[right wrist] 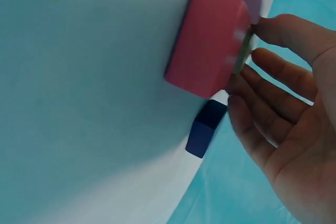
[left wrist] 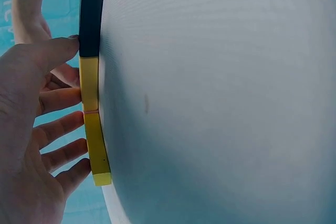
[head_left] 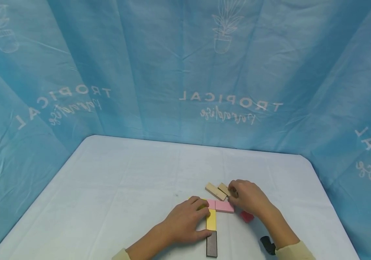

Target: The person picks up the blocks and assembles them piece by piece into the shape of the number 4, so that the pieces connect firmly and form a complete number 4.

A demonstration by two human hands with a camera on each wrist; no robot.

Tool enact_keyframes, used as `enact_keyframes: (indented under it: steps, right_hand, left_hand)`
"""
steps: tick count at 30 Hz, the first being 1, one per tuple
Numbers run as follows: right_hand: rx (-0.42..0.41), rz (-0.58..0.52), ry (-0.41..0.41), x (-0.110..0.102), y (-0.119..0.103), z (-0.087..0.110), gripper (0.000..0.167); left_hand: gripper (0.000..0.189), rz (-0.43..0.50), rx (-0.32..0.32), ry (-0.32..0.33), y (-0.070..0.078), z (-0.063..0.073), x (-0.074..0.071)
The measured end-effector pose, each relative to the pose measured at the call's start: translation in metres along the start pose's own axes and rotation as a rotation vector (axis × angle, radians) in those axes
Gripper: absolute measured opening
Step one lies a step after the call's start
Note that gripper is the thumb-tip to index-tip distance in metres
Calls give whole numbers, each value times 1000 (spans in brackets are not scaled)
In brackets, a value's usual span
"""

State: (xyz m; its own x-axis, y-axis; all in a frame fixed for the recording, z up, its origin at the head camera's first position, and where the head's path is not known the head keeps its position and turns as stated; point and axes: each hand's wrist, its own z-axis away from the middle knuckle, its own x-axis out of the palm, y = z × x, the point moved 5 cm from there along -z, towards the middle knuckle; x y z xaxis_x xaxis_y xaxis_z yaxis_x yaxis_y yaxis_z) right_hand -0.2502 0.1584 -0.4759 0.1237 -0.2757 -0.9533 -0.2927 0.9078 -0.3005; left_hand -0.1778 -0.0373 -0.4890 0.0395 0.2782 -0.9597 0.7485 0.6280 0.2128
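Looks like block-arranging step: left hand (head_left: 188, 220) steadies row, right hand (head_left: 250, 196) works at right-hand wooden block (head_left: 223, 189). Left fingers spread, tips against side of dark block (head_left: 211, 245) and yellow blocks (head_left: 211, 219). Right fingers bent around wooden block's end; from here can't tell if pinched. Next move likely calls for light grip, clear of pink block (head_left: 224, 206) just beside. Wooden block pale, plain, lying slanted, nearer worktop's (head_left: 107, 187) right edge than left.
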Motion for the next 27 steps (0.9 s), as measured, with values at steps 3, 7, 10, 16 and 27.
enact_keyframes:
  steps: [3,7,10,16,27]
  right_hand:
    - [0,-25,11,1,1,0,24]
    - [12,-43,42,1,4,2,27]
    - [30,-50,57,-1,6,3,30]
    - [40,-53,88,-6,9,6,30]
    - [19,-56,206,-16,15,9,26]
  left_hand:
    - [48,2,-4,-5,0,0,0]
    - [49,0,-4,-5,1,0,0]
    - [49,-2,-3,-2,1,0,-1]
    - [48,-8,-7,-4,1,1,-2]
    - [48,-1,-5,-15,-1,0,1]
